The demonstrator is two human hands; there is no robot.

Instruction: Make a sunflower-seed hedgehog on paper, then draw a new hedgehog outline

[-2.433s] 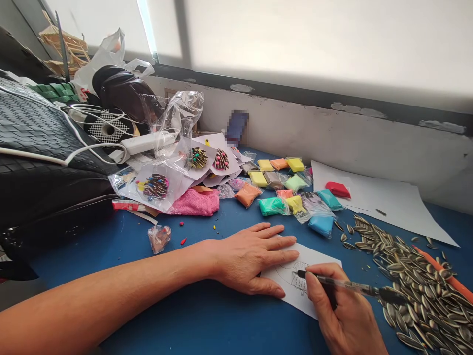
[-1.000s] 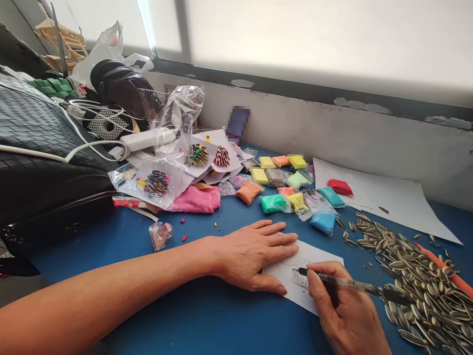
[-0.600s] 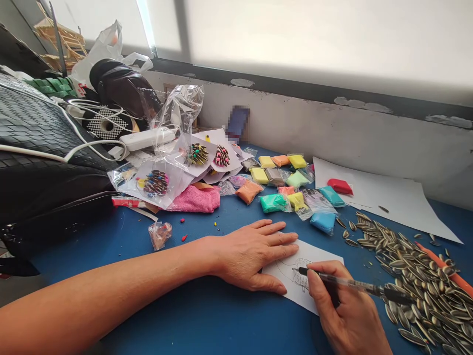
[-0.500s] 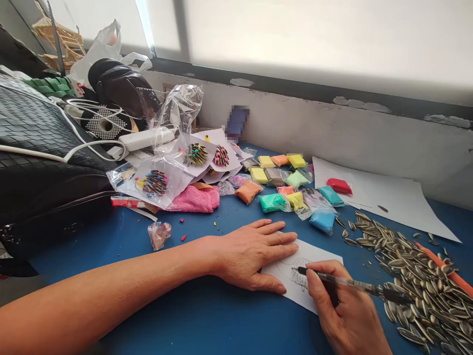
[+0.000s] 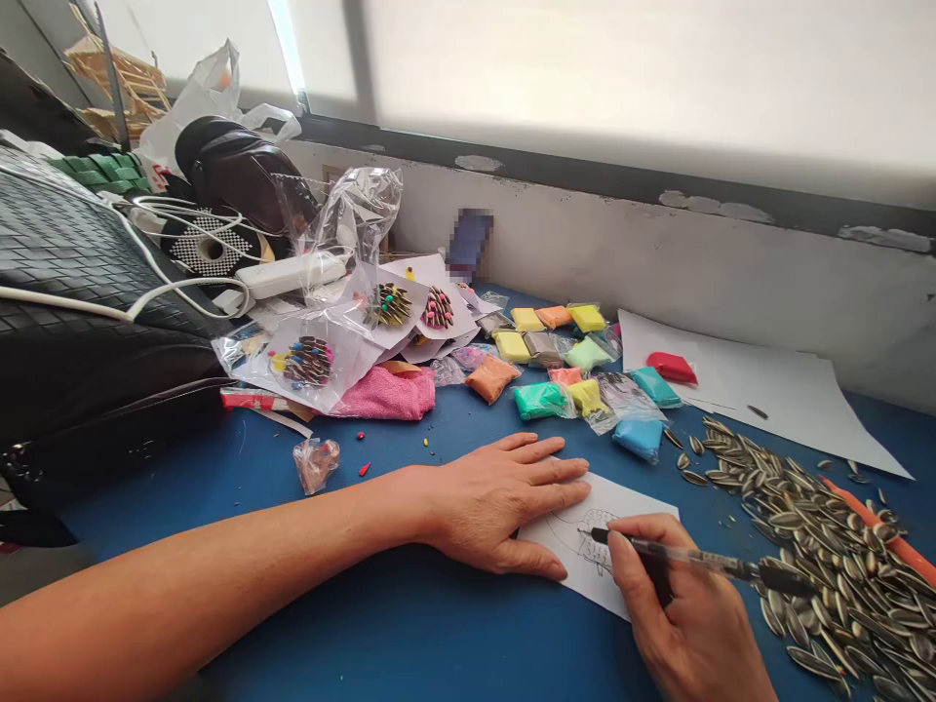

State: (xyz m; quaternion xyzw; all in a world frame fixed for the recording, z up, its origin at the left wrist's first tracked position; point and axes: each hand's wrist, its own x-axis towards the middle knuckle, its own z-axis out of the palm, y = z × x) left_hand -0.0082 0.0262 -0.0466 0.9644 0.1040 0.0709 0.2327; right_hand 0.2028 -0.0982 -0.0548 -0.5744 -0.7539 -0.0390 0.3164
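Observation:
A small white sheet of paper [image 5: 618, 492] lies on the blue table, with a black line drawing [image 5: 596, 548] on it, rounded and filled with short strokes. My left hand [image 5: 504, 502] rests flat on the paper's left part, fingers spread and stretched out. My right hand [image 5: 680, 595] is closed around a black-tipped pen [image 5: 687, 556] with a clear barrel. The pen's tip is at the drawing; whether it touches the paper I cannot tell. Part of the sheet is hidden beneath both hands.
A heap of sunflower seeds [image 5: 826, 556] and an orange tool [image 5: 892, 531] lie at the right. Beyond my hands are wrapped clay packets [image 5: 541, 400] and larger white sheets [image 5: 790, 390]. Bagged seed crafts [image 5: 307, 361], a pink cloth [image 5: 391, 392] and a black bag [image 5: 102, 341] occupy the left.
Hardly anything differs. A few more pen strokes may show in the drawing near the tip; both hands stay in nearly the same place.

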